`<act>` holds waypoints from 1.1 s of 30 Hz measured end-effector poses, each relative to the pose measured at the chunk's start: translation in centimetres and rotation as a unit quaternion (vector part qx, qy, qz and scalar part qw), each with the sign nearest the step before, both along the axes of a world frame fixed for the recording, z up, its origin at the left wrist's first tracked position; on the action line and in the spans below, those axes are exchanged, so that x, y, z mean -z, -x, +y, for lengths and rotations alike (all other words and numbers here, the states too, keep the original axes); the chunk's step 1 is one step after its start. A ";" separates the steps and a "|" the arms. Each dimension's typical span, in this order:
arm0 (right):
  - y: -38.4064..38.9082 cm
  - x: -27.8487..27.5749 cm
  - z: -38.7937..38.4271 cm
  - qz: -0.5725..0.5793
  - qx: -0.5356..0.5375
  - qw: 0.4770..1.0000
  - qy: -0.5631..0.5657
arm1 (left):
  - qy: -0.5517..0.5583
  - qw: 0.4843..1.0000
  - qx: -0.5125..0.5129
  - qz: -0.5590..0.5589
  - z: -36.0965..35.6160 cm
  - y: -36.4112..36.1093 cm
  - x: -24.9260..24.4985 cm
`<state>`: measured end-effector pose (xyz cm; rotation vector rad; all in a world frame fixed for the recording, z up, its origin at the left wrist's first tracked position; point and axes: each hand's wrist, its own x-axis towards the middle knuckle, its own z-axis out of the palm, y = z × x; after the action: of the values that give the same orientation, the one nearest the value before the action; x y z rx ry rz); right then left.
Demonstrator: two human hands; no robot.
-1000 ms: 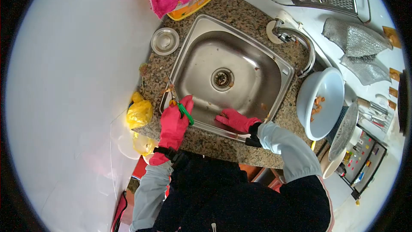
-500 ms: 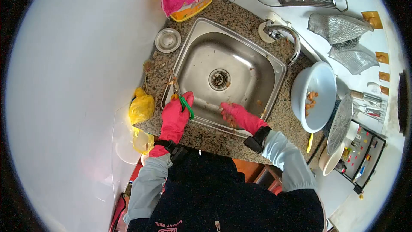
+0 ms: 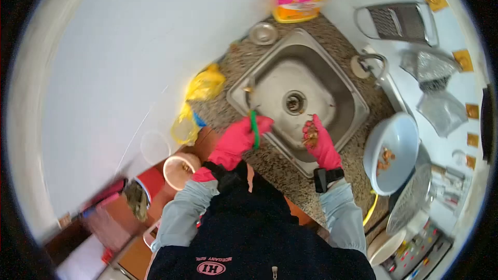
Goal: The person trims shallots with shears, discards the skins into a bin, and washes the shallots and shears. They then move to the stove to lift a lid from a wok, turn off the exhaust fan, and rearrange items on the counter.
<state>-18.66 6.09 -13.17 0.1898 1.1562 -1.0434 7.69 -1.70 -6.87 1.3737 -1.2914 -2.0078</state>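
Note:
My left hand [image 3: 236,137], in a pink rubber glove, is closed on a pair of scissors with green handles [image 3: 254,130]. Their blades point away from me over the sink's left rim, blurred by motion. My right hand [image 3: 324,148], gloved in pink too, is curled around brown, peel-like scraps [image 3: 310,135] at the near side of the sink. The steel sink [image 3: 345,132] lies beyond both hands, its drain [image 3: 295,102] in the middle. What the scraps are exactly, I cannot make out.
At right a pale blue basin [image 3: 404,132] holds orange-brown pieces [image 3: 385,159]. A faucet [image 3: 381,65] stands at the sink's far right. Yellow bags [image 3: 205,83] hang at left above a pinkish bucket [image 3: 181,168]. A steel lid [image 3: 263,33] lies near the far left corner.
The view has swung left and down, bringing the bucket on the floor into sight. My left hand has drawn back from the sink with the scissors; my right hand has turned, showing the scraps in it.

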 end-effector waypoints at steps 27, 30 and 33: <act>-46.1 8.0 7.6 0.014 -0.591 0.807 -0.008 | -0.109 0.895 -0.424 0.088 38.2 -28.5 4.6; -51.9 10.6 9.3 0.045 -0.638 0.769 -0.010 | -0.116 0.882 -0.451 0.078 41.0 -31.8 5.8; -56.6 15.2 11.2 0.095 -0.665 0.741 -0.006 | -0.141 0.839 -0.509 0.129 43.1 -33.7 7.1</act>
<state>37.92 17.25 -28.38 -0.6957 1.1051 0.2528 41.37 41.36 -13.97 1.3925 -0.0271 -1.5138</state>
